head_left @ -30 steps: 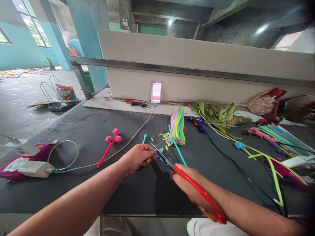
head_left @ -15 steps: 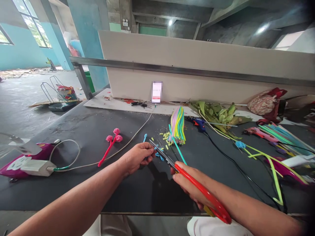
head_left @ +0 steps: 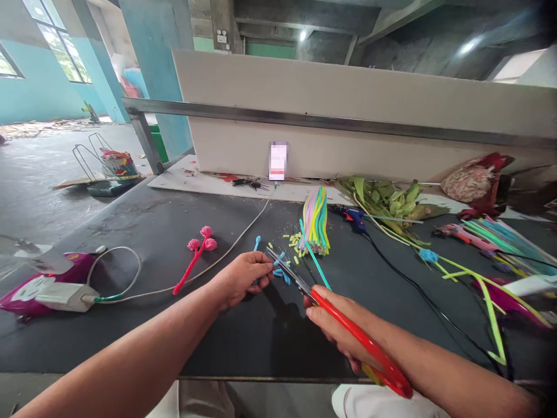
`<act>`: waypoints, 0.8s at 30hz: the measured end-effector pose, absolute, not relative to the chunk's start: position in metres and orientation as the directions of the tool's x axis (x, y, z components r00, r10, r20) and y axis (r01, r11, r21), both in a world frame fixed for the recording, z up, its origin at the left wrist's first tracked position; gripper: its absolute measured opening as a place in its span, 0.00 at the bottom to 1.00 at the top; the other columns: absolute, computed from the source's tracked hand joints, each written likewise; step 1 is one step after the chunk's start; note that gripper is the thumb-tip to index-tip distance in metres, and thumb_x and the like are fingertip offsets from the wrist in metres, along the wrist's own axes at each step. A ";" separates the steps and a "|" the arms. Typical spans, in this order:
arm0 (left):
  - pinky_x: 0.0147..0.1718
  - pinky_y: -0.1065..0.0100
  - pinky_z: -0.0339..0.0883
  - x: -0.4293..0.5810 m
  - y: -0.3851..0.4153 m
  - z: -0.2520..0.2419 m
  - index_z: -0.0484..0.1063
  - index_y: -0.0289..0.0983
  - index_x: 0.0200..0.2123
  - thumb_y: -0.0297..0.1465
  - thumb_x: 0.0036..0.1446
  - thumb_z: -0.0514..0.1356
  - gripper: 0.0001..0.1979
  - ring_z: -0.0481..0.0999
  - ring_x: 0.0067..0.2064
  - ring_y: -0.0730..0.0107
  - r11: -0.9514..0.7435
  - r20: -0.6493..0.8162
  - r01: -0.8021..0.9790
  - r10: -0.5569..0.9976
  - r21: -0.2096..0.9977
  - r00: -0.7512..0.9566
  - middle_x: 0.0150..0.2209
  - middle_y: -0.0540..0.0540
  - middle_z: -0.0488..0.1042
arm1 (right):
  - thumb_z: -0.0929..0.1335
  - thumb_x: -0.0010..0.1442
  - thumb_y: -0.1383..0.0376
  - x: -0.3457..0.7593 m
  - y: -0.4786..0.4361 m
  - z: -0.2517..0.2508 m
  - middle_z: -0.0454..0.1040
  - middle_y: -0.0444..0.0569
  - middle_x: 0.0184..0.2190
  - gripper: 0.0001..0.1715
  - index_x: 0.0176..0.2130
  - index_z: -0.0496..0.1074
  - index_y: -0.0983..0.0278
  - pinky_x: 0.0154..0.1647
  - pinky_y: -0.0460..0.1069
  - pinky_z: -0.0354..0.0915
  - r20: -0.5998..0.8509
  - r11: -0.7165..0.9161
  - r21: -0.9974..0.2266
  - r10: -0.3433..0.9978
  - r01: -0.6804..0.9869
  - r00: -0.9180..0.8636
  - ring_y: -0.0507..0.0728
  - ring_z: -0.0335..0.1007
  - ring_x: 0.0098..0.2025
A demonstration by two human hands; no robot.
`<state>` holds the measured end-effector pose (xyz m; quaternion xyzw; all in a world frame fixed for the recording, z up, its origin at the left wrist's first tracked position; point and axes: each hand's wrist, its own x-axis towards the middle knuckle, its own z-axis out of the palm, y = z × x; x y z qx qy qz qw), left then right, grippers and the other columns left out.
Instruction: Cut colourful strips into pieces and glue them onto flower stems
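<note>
My left hand [head_left: 241,280] is closed in a pinch on a short blue pipe cleaner piece [head_left: 279,259] just above the dark table [head_left: 143,232]. My right hand [head_left: 337,328] grips red-handled scissors [head_left: 343,328], whose blades [head_left: 287,271] reach the blue piece at my left fingertips. Small blue cut bits [head_left: 281,273] lie under the blades. A teal pipe cleaner [head_left: 314,261] lies beside the scissors. Behind it stands a bundle of pastel pipe cleaners [head_left: 317,220] with yellow offcuts [head_left: 293,239] at its foot.
A pink pipe-cleaner flower [head_left: 198,251] lies to the left, by a white cable [head_left: 209,267] and a magenta device [head_left: 41,284]. A blue glue gun [head_left: 354,217], green leaves [head_left: 387,203], and more coloured stems [head_left: 500,238] lie right. A phone [head_left: 278,161] leans on the white back board.
The scissors and my right hand have shifted slightly; a short blue piece now shows above the blades at my left fingertips. My left hand has stayed pinched.
</note>
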<state>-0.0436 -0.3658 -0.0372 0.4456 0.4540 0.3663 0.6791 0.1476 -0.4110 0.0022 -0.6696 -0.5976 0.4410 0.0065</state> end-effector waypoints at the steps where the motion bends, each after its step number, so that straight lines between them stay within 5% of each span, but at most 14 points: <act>1: 0.13 0.79 0.41 -0.043 -0.366 -0.037 0.64 0.34 0.27 0.34 0.49 0.59 0.10 0.57 0.18 0.85 0.333 -0.288 -0.097 0.904 0.938 0.318 0.21 0.52 0.64 | 0.59 0.59 0.61 0.147 -0.411 0.001 0.56 0.34 0.16 0.09 0.42 0.63 0.57 0.08 0.38 0.51 -0.584 -0.296 -0.536 0.806 0.791 -0.094 0.44 0.51 0.09; 24: 0.15 0.78 0.40 -0.042 -0.366 -0.038 0.67 0.32 0.30 0.31 0.47 0.60 0.08 0.55 0.17 0.86 0.326 -0.275 -0.110 0.903 0.939 0.329 0.22 0.51 0.66 | 0.59 0.58 0.59 0.152 -0.406 -0.001 0.58 0.36 0.18 0.12 0.43 0.62 0.56 0.07 0.41 0.53 -0.610 -0.270 -0.528 0.780 0.805 -0.138 0.46 0.54 0.09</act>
